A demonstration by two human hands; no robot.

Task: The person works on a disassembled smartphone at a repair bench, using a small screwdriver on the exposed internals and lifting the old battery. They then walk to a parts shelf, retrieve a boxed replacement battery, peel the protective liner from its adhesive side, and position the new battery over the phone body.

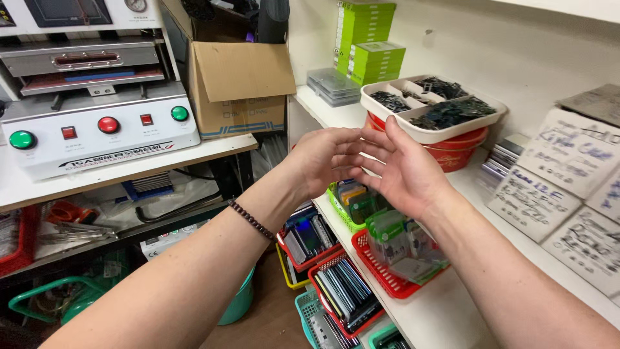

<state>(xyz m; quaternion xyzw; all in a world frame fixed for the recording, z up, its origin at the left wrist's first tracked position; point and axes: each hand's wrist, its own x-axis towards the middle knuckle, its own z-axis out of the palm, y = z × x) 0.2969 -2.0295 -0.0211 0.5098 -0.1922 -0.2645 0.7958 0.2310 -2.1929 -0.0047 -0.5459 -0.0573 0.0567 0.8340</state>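
White divided tray (431, 132) of dark small parts: it sits on the red tub (460, 150), just beyond and above your fingertips.

Your right hand (407, 171) is nearer, fingers spread and empty, the tray's long axis running away to its right; your left hand (323, 158), also spread and empty, touches its fingertips.

**Baskets of small packets under two open hands**

A red mesh basket (387, 278) at five o'clock from picture centre lies tilted on the white shelf, packed with green-topped clear packets standing upright. Just beside it at its eleven o'clock, a green basket (341, 210) holds more packets on edge, partly hidden behind the hands
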